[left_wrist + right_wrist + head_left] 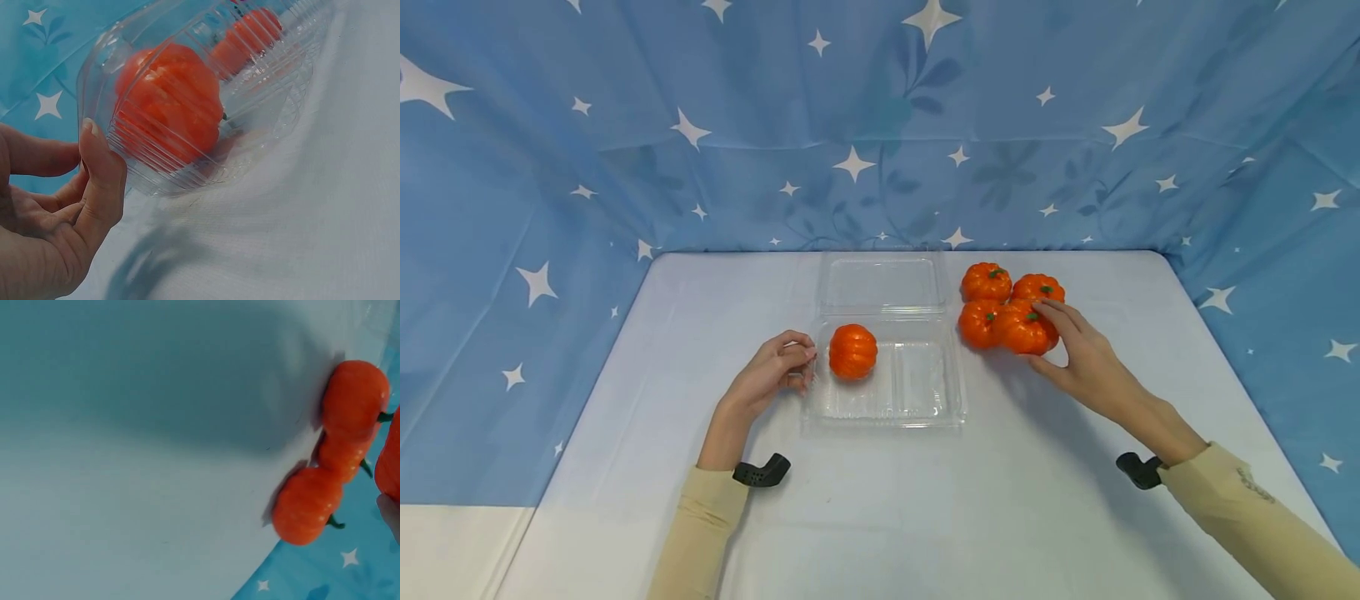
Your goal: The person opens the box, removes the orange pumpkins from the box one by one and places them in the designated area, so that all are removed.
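Note:
A clear plastic clamshell container (925, 379) lies with its lid folded back on the table. One orange toy pumpkin (853, 352) sits in its left part, tipped on its side. At the container's left rim, my left hand (767, 373) pinches the edge between thumb and fingers, as the left wrist view shows closely. My right hand (1086, 362) grips another orange pumpkin (1022, 329) with a green stem, to the right of the container. In the right wrist view only a sliver of this pumpkin (390, 462) and a fingertip appear.
Several more pumpkins stand close together by the held one, among them a back left pumpkin (985, 282), a back right pumpkin (1037, 286) and a front left pumpkin (979, 325). The white table (880, 517) ends at a blue star-patterned curtain (737, 192).

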Demonstrator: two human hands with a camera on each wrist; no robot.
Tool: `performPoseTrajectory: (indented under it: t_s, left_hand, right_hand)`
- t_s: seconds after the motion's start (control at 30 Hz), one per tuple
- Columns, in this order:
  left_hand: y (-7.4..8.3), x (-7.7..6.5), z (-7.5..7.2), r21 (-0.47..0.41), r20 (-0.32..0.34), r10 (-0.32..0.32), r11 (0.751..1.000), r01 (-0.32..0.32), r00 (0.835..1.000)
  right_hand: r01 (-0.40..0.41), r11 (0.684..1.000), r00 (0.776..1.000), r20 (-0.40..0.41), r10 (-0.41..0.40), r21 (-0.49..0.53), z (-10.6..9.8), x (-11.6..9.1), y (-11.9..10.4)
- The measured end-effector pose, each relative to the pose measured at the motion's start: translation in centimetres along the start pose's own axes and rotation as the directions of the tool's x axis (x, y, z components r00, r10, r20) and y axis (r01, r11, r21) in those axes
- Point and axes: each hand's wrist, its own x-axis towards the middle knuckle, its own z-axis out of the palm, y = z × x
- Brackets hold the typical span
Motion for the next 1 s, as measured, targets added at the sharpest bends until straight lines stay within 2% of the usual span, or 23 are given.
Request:
performPoseTrajectory:
  t_s: [0.23,0.57,0.73,1.0]
  left_hand:
    - [-0.1,-0.1,-0.1,0.003,0.004,0.009,1.0,-0.009,1.0]
    - [0.2,-0.2,0.1,0.003,0.0,0.007,1.0,-0.007,1.0]
    - [0.3,-0.1,0.1,-0.002,-0.003,-0.001,1.0,0.001,1.0]
    - [0.2,-0.1,0.0,0.011,0.0,0.006,1.0,-0.006,1.0]
  right_hand:
    - [-0.035,0.999,0.999,-0.024,0.034,-0.017,0.5,-0.8,2.0]
    - [-0.16,0.987,0.986,0.038,0.161,-0.024,1.6,-0.8,3.8]
    - [-0.223,0.975,0.969,0.107,0.224,-0.016,1.9,-0.6,4.3]
    - [-0.256,0.967,0.956,0.147,0.254,-0.007,2.4,-0.3,4.3]
